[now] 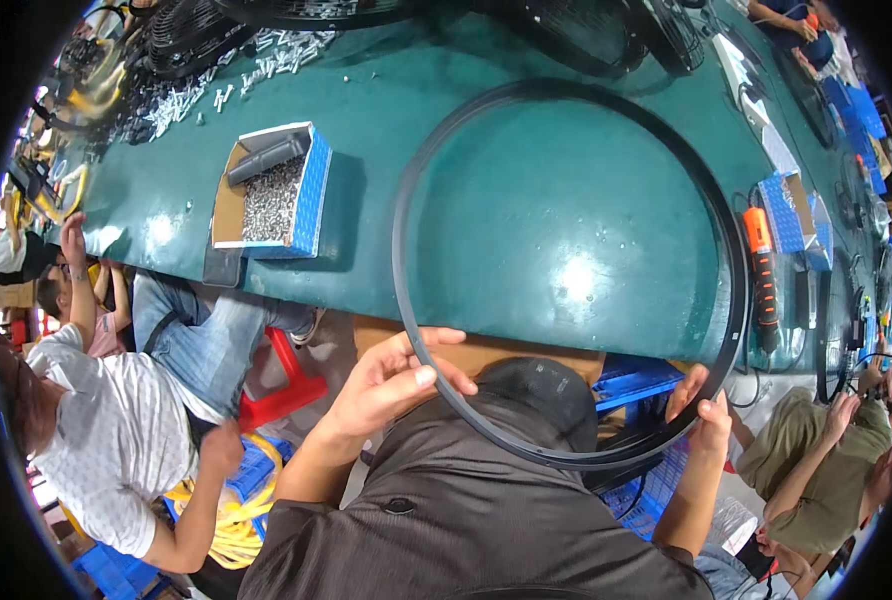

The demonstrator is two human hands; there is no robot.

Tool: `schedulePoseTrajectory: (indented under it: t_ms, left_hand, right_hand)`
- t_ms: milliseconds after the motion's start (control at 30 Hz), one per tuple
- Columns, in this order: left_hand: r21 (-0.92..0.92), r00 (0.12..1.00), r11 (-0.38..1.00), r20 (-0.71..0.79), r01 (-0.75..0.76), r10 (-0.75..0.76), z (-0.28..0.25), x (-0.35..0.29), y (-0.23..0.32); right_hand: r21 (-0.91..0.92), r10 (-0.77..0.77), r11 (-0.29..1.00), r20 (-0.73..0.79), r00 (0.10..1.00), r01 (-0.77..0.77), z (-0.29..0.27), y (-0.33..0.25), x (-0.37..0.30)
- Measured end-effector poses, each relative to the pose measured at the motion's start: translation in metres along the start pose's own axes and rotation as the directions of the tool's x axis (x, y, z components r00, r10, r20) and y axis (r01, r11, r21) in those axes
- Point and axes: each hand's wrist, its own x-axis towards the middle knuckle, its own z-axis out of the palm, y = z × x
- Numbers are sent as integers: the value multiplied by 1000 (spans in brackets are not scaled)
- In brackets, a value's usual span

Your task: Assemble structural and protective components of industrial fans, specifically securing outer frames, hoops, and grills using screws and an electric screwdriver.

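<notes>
The left hand grips a black ring at its lower left, thumb outside and fingers reaching inside. The right hand grips its lower right, thumb and fingers on either side of the rim. The ring's near edge is above the lap, its far part over the green desk. Left of it stands a box of small screws; right of it lies an orange-and-black screwdriver. Farther off are loose pale bolts and black grilles.

Passage lies between box and ring; orange tool crowds ring's right.
</notes>
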Motion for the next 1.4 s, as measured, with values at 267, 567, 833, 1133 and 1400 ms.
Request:
schedulePoseTrajectory:
  t_ms: [267,567,833,1133,1400]
  left_hand:
    - [127,960,991,-268,-50,82,-10,-1,2]
    - [174,928,966,-286,-193,237,-36,7,28]
    - [83,917,976,-333,-203,219,-33,21,48]
    - [164,913,953,-283,-255,293,-34,17,44]
    - [216,898,929,-265,-300,352,-35,18,42]
  right_hand:
    - [-98,34,994,-56,998,-39,-6,-1,0]
    - [-61,-16,998,-8,1000,15,-13,-15,-4]
    - [-158,-46,986,96,994,61,-11,-39,9]
    - [-263,-16,964,101,995,42,-10,-58,4]
    - [-330,20,943,159,987,34,-10,-70,0]
